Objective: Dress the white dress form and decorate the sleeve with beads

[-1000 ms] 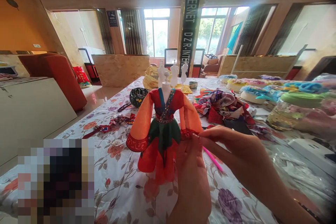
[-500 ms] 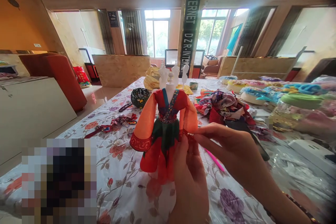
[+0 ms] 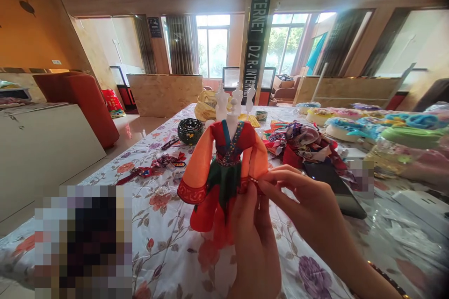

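Observation:
A miniature robe (image 3: 224, 163) in red, orange and green dresses a small white mannequin (image 3: 231, 122) standing on the table. Its wide orange sleeve (image 3: 198, 166) on the left hangs free, with a patterned red cuff. From below, my left hand (image 3: 255, 238) is closed on the cuff of the other sleeve (image 3: 258, 156), thumb in front. My right hand (image 3: 308, 201) pinches that same cuff from the right side. A short row of small white beads (image 3: 253, 179) shows at the cuff between the two hands; the fingertips partly cover it.
On the flowered tablecloth (image 3: 182, 247) lie a heap of fabric scraps (image 3: 301, 138), a black phone-like slab (image 3: 335, 189) and trimmings (image 3: 161, 163). A dark woven basket (image 3: 190, 131) and bare mannequins (image 3: 221, 103) stand farther back. Fluffy-topped containers (image 3: 345, 128) line the right.
The view has shifted slightly, so the scene sits a little farther right and lower. My right fingers have closed in over the beads. The pink stick beside my right hand is now hidden.

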Action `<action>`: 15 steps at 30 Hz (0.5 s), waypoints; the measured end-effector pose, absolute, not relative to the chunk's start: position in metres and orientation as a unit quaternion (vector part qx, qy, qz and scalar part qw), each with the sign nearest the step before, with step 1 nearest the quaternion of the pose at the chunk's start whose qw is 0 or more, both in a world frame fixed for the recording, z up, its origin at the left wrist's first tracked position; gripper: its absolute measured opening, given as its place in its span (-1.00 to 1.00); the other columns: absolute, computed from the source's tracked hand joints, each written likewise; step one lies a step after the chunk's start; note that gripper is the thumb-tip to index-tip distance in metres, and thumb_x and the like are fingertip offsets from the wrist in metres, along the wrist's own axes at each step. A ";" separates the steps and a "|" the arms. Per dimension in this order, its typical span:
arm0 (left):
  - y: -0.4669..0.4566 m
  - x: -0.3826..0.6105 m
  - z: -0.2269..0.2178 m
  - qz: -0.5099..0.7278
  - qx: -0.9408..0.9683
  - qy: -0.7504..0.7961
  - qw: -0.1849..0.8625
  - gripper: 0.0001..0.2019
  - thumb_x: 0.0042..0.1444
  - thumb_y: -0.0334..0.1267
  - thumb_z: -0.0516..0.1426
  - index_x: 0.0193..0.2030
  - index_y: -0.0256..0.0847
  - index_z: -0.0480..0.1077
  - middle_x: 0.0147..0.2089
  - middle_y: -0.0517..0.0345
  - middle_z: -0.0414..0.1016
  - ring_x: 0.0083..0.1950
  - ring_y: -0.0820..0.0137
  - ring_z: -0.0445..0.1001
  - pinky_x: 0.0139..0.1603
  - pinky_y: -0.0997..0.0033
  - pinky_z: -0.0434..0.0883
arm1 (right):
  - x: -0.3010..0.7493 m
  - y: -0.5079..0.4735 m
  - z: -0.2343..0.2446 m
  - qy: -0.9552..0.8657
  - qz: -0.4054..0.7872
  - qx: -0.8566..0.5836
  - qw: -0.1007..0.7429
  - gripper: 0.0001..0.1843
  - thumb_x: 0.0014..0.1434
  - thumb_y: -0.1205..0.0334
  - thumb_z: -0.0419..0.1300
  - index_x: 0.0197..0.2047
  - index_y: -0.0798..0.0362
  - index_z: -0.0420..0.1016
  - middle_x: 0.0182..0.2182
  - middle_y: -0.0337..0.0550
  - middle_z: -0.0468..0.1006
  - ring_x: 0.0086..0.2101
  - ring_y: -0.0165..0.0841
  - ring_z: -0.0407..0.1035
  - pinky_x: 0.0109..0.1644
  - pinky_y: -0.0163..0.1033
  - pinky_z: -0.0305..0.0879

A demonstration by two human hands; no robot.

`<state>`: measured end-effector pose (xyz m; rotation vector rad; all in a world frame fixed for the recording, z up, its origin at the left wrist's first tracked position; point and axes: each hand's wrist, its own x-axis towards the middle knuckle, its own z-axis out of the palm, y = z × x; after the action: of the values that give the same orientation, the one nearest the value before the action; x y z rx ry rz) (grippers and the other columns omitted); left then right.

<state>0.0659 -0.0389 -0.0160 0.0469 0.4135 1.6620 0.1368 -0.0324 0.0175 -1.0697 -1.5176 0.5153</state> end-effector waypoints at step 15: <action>-0.042 0.067 -0.013 0.729 0.058 0.184 0.656 -0.83 -0.02 -0.28 0.29 -0.25 -0.22 0.56 -0.11 0.01 0.58 0.00 0.33 0.53 0.04 0.41 0.48 | 0.136 -0.033 0.020 -0.635 0.223 -0.463 0.576 -0.92 0.02 0.14 0.31 -0.47 -0.12 0.62 -0.49 -0.33 0.59 -0.46 -0.43 0.38 -0.38 -0.39 0.30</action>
<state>0.0666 -0.0420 -0.0131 0.1322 0.4175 1.6523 0.1360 -0.0329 0.0197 -1.0844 -1.4874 0.5227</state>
